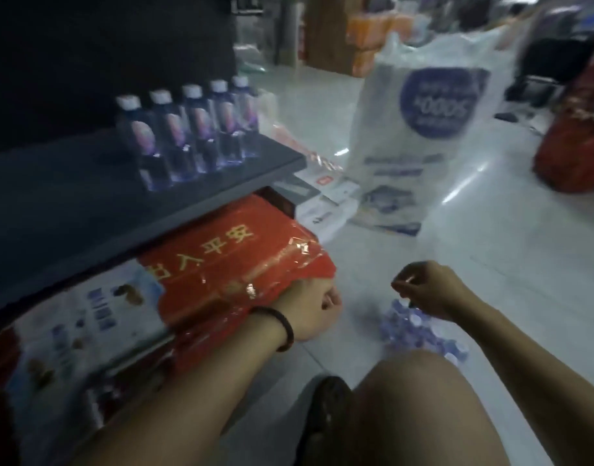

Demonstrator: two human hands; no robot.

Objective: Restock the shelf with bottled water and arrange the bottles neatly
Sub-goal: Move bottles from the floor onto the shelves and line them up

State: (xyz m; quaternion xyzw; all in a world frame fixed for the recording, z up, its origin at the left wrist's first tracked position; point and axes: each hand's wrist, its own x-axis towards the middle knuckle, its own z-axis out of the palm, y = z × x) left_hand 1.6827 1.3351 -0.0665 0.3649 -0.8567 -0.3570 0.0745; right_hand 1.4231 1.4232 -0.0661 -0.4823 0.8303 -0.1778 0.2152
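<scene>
Several clear water bottles [194,129] with white caps stand in a row near the front edge of the dark shelf [87,203]. On the floor by my knee lies a pack of more bottles [420,334], showing white and blue caps. Just above that pack, my right hand [430,290] has its fingers curled round a bottle top [403,280]. My left hand [309,311], with a dark band on its wrist, hovers low beside the red package. Its fingers curl downward and what they hold, if anything, is hidden. The picture is blurred.
A red wrapped package [235,264] and a white printed box [87,317] sit under the shelf. A big white plastic bag [423,136] with a blue print stands on the tiled floor ahead. Red goods [578,136] pile up at the right. My knee [433,415] fills the foreground.
</scene>
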